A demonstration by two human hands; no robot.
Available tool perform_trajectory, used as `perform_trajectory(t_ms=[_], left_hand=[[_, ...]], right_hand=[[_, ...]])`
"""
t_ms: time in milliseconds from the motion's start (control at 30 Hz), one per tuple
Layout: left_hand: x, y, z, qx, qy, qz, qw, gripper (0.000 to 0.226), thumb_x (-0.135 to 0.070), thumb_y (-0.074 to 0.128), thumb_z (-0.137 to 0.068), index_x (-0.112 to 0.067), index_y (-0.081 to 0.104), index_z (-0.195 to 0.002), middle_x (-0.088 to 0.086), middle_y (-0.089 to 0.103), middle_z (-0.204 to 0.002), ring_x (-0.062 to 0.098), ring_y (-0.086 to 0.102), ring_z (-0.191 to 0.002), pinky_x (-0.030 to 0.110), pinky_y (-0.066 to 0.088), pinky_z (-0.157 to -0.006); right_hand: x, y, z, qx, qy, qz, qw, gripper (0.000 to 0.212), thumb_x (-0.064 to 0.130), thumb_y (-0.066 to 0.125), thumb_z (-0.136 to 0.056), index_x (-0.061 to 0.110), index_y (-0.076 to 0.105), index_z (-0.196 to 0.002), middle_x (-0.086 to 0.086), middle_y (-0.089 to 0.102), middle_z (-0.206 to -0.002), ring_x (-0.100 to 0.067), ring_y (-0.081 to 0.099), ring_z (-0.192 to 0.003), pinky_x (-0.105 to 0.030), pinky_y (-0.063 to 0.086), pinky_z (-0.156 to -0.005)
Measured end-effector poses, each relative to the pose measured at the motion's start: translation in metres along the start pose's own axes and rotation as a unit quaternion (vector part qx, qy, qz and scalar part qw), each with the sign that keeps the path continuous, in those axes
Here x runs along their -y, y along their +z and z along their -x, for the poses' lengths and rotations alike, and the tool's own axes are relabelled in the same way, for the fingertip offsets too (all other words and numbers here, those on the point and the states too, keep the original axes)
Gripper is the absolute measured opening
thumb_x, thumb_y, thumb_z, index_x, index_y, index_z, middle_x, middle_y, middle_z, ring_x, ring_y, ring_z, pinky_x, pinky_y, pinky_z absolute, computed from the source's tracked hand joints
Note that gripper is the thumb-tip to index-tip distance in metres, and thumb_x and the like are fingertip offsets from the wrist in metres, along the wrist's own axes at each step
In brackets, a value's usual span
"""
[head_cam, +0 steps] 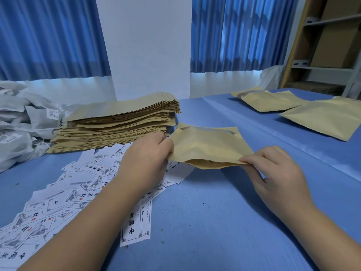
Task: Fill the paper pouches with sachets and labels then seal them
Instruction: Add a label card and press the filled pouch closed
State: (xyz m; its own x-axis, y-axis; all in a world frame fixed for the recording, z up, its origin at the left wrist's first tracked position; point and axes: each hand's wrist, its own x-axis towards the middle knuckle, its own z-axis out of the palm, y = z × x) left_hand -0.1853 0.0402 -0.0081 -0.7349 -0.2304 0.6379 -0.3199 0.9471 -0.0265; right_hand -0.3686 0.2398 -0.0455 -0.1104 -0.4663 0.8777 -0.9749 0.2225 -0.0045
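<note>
**While left hand (144,159) and right hand (273,169) pinch it, one pouch (209,147) gapes**

Across the blue worktop (214,222): one stack of empty pouches (121,122), one heap of grey sachets (21,118), labels (64,196) too many to count, and three pouches (269,103) lying far right. Each hand, fingers curled, grips one corner of the open mouth, mid-worktop beside the stack.

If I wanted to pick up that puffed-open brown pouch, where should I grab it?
Probably pinch the pouch at the two ends of its mouth, one from each side, as the left hand and right hand do now. The mouth gapes toward the person, so side pinches leave it free.
</note>
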Motion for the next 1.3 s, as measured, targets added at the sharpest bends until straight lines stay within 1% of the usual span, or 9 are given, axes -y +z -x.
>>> perform_trajectory(t_ms=[167, 367, 633, 767, 933, 1067, 1167, 1233, 1300], left_hand=[[0.008, -0.003, 0.008, -0.034, 0.01, 0.027, 0.999, 0.015, 0.007, 0.078, -0.066, -0.002, 0.068, -0.072, 0.011, 0.057, -0.066, 0.033, 0.057, -0.06, 0.039, 0.047, -0.042], [0.013, -0.002, 0.007, -0.051, 0.0, 0.041, 0.998, 0.016, 0.01, 0.077, -0.063, -0.002, 0.07, -0.07, 0.009, 0.056, -0.061, 0.031, 0.056, -0.056, 0.036, 0.046, -0.043], [-0.006, -0.001, 0.001, -0.034, 0.09, -0.023, 0.995, 0.007, -0.007, 0.06, -0.068, -0.007, 0.063, -0.074, 0.008, 0.058, -0.073, 0.03, 0.053, -0.063, 0.036, 0.038, -0.054], [-0.015, 0.007, 0.0, -0.047, 0.114, -0.031, 0.992, 0.018, 0.006, 0.075, -0.059, -0.006, 0.063, -0.064, 0.008, 0.055, -0.062, 0.029, 0.053, -0.055, 0.034, 0.038, -0.049], [-0.014, 0.006, -0.001, -0.013, 0.094, -0.047, 0.994, 0.029, 0.014, 0.076, -0.046, -0.006, 0.061, -0.059, 0.007, 0.051, -0.058, 0.028, 0.051, -0.052, 0.03, 0.032, -0.048], [-0.018, 0.004, 0.0, 0.0, 0.11, -0.042, 0.993, 0.01, -0.002, 0.065, -0.067, -0.006, 0.057, -0.062, 0.008, 0.05, -0.061, 0.029, 0.05, -0.054, 0.029, 0.027, -0.051], [-0.024, 0.005, 0.0, -0.009, 0.111, -0.024, 0.993, 0.021, -0.018, 0.045, -0.079, -0.006, 0.058, -0.068, 0.009, 0.053, -0.066, 0.03, 0.05, -0.057, 0.031, 0.03, -0.05], [-0.029, 0.006, -0.002, -0.007, 0.108, -0.033, 0.994, 0.007, -0.011, 0.065, -0.073, -0.006, 0.06, -0.071, 0.009, 0.056, -0.069, 0.03, 0.051, -0.059, 0.034, 0.037, -0.048], [-0.033, 0.008, -0.003, -0.004, 0.108, -0.043, 0.993, 0.021, -0.004, 0.081, -0.059, -0.007, 0.061, -0.066, 0.007, 0.055, -0.065, 0.028, 0.051, -0.055, 0.032, 0.037, -0.047]], right_hand=[[-0.002, -0.001, 0.001, -0.003, -0.001, -0.009, 1.0, 0.015, 0.012, 0.062, -0.086, 0.004, 0.074, -0.087, -0.006, 0.062, -0.076, -0.029, 0.054, -0.067, -0.03, 0.043, -0.056], [-0.005, -0.001, 0.002, -0.013, 0.009, 0.007, 1.0, 0.017, -0.009, 0.073, -0.075, 0.004, 0.076, -0.086, -0.007, 0.064, -0.074, -0.03, 0.057, -0.065, -0.027, 0.04, -0.059], [-0.004, 0.0, 0.004, -0.006, 0.018, -0.011, 1.0, 0.018, -0.012, 0.067, -0.07, 0.003, 0.076, -0.078, -0.006, 0.055, -0.061, -0.028, 0.052, -0.056, -0.026, 0.036, -0.053], [-0.002, 0.0, 0.003, 0.019, 0.023, -0.009, 1.0, 0.022, -0.018, 0.07, -0.065, 0.0, 0.073, -0.076, -0.007, 0.054, -0.063, -0.029, 0.052, -0.057, -0.024, 0.036, -0.055], [0.002, -0.001, 0.0, 0.057, 0.004, 0.004, 0.998, 0.02, -0.013, 0.075, -0.064, 0.003, 0.07, -0.075, -0.007, 0.057, -0.071, -0.031, 0.051, -0.062, -0.035, 0.044, -0.052], [0.007, 0.001, -0.001, 0.06, -0.042, 0.007, 0.997, 0.016, -0.011, 0.071, -0.07, 0.004, 0.07, -0.077, -0.008, 0.059, -0.071, -0.031, 0.052, -0.062, -0.038, 0.045, -0.056], [0.008, 0.004, 0.0, 0.044, -0.04, 0.008, 0.998, 0.023, -0.02, 0.072, -0.062, 0.0, 0.071, -0.073, -0.01, 0.06, -0.065, -0.031, 0.053, -0.057, -0.036, 0.045, -0.049], [0.006, 0.005, 0.001, 0.039, -0.034, 0.004, 0.999, 0.025, -0.023, 0.07, -0.061, -0.001, 0.071, -0.073, -0.01, 0.06, -0.065, -0.031, 0.054, -0.057, -0.035, 0.046, -0.047], [0.006, 0.005, 0.001, 0.043, -0.029, 0.002, 0.999, 0.025, -0.023, 0.068, -0.062, -0.001, 0.071, -0.073, -0.01, 0.059, -0.065, -0.032, 0.054, -0.057, -0.036, 0.046, -0.045]])
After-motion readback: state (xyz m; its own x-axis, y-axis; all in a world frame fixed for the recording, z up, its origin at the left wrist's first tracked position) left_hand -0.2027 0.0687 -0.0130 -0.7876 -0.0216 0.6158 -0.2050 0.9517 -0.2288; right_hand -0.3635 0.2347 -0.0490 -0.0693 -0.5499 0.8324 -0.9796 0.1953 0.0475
